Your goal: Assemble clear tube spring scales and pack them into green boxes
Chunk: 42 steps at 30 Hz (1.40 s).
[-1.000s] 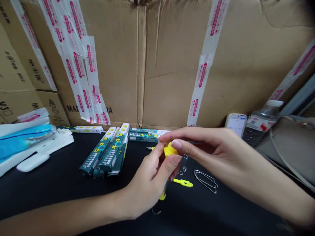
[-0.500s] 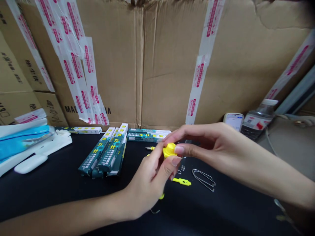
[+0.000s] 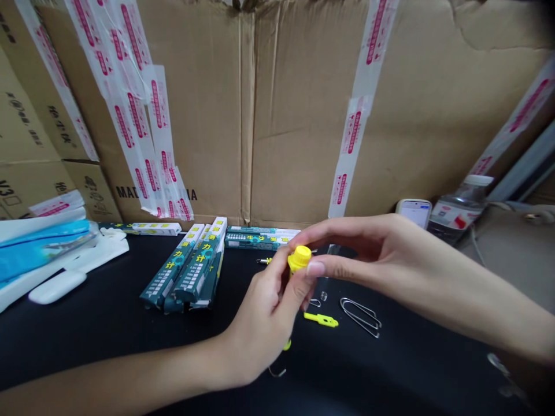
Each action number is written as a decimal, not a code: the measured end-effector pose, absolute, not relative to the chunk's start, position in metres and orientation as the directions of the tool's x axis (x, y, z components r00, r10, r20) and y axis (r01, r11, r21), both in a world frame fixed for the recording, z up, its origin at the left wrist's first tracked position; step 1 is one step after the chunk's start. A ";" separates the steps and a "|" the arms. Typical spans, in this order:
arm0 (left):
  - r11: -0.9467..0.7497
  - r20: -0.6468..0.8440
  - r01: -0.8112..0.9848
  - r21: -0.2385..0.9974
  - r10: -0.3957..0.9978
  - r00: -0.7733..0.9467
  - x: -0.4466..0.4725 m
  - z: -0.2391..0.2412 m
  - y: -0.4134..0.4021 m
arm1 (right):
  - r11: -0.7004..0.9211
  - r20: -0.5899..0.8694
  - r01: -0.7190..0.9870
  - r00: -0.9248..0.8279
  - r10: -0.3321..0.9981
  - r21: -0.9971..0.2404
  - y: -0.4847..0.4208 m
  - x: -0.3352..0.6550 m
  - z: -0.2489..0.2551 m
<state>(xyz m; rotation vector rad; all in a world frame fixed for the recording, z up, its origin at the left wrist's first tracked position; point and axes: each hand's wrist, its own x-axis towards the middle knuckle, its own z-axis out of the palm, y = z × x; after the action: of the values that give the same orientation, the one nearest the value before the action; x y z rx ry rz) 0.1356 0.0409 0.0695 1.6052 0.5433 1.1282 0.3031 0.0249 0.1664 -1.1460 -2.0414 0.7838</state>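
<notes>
My left hand (image 3: 264, 323) is wrapped round a slim tube; its yellow lower end and a wire hook (image 3: 277, 371) stick out below the palm. My right hand (image 3: 368, 254) pinches the yellow cap (image 3: 299, 258) at the tube's top between thumb and fingers. Both hands hover above the black table (image 3: 108, 323). Just beneath them lie a small yellow plastic piece (image 3: 321, 319), a bent wire clip (image 3: 362, 315) and small springs (image 3: 319, 299).
Several teal and yellow boxes (image 3: 191, 268) lie left of my hands. A white bar (image 3: 56, 287) and a blue packet (image 3: 34, 248) sit far left. A phone (image 3: 414, 212) and a bottle (image 3: 462, 211) stand at right. Taped cardboard boxes (image 3: 269, 110) wall off the back.
The yellow cap has risen slightly and now stands upright between my right fingers. Both hands stay in about the same place.
</notes>
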 end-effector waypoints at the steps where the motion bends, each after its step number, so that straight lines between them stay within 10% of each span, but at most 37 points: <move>1: -0.340 0.396 -0.204 0.918 0.803 0.445 0.136 0.070 0.041 | 0.419 0.246 0.469 -0.387 0.889 -0.777 0.026 0.302 0.166; 10: -0.401 0.444 -0.197 0.895 0.748 0.494 0.137 0.070 0.038 | 0.228 0.082 0.354 -0.383 0.920 -0.907 0.032 0.308 0.164; 17: -0.369 0.417 -0.198 0.908 0.754 0.507 0.137 0.072 0.039 | 0.446 0.309 0.456 -0.345 0.887 -0.770 0.026 0.304 0.168; 42: -0.384 0.421 -0.184 0.905 0.739 0.526 0.135 0.073 0.041 | 0.534 0.334 0.352 -0.490 0.805 -0.769 0.032 0.314 0.165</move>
<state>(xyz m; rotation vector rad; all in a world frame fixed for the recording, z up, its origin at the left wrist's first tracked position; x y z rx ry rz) 0.1352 0.0407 0.0726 1.6855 0.4737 1.0678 0.3143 0.0317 0.1653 -0.9337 -2.0725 0.8293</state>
